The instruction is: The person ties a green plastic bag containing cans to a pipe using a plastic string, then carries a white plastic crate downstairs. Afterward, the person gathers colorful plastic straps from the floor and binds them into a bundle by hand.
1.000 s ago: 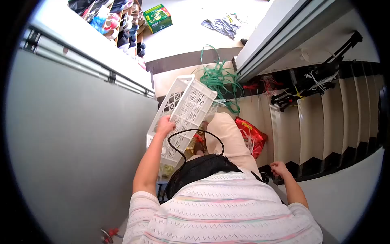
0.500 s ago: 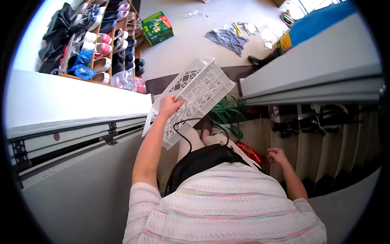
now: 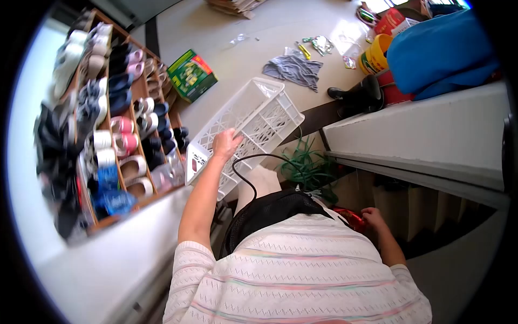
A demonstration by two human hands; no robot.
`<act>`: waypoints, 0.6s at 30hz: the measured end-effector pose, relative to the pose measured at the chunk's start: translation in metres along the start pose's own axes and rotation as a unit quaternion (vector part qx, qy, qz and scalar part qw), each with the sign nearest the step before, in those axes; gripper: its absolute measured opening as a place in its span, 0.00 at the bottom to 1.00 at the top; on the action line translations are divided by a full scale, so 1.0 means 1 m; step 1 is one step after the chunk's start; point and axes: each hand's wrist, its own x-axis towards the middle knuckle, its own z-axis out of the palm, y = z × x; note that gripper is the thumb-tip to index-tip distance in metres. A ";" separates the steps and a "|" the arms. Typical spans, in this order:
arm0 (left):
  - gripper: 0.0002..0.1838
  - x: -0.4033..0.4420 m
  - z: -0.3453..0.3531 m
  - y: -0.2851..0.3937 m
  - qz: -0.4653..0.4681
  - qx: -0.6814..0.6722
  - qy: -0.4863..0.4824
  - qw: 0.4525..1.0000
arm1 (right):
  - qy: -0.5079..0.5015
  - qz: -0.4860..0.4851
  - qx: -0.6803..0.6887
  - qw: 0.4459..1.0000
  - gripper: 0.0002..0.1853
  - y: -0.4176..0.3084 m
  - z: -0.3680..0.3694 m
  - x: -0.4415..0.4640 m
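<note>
My left hand (image 3: 226, 144) is closed around the upper rim of a white plastic crate (image 3: 263, 125). The crate has lattice sides and hangs tilted in front of my legs, its far end up to the right. My right hand (image 3: 373, 217) hangs low on the right with loosely bent fingers and seemingly nothing in them. Beside its fingertips a shiny red packet (image 3: 352, 219) shows, partly hidden by my body; whether they touch I cannot tell. A black cord (image 3: 259, 155) loops from the dark mesh garment or bag (image 3: 278, 213) at my waist.
A wooden rack (image 3: 116, 113) full of shoes stands left. On the floor ahead lie a green box (image 3: 191, 75) and a grey cloth (image 3: 294, 70). Black boots (image 3: 361, 94), a yellow bucket (image 3: 375, 54) and blue cloth (image 3: 442, 51) are right. A leafy plant (image 3: 305, 167) and stairs (image 3: 415, 208) lie below.
The view has shifted forward toward the doorway, with the shoe rack nearer and more of the right side visible. The crate has stayed in my left hand. My right hand appears nearer the red packet.
</note>
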 end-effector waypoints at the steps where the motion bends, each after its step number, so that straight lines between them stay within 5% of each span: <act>1: 0.18 0.018 -0.004 -0.006 0.001 0.007 -0.020 1.000 | 0.004 -0.006 -0.005 1.000 0.14 -0.009 0.005 0.003; 10: 0.15 0.175 -0.045 -0.036 0.009 0.030 -0.194 0.980 | -0.013 0.011 0.158 0.987 0.12 -0.189 0.075 -0.006; 18: 0.15 0.302 -0.062 0.005 0.024 0.104 -0.251 0.962 | 0.028 0.073 0.154 0.985 0.14 -0.214 0.077 0.020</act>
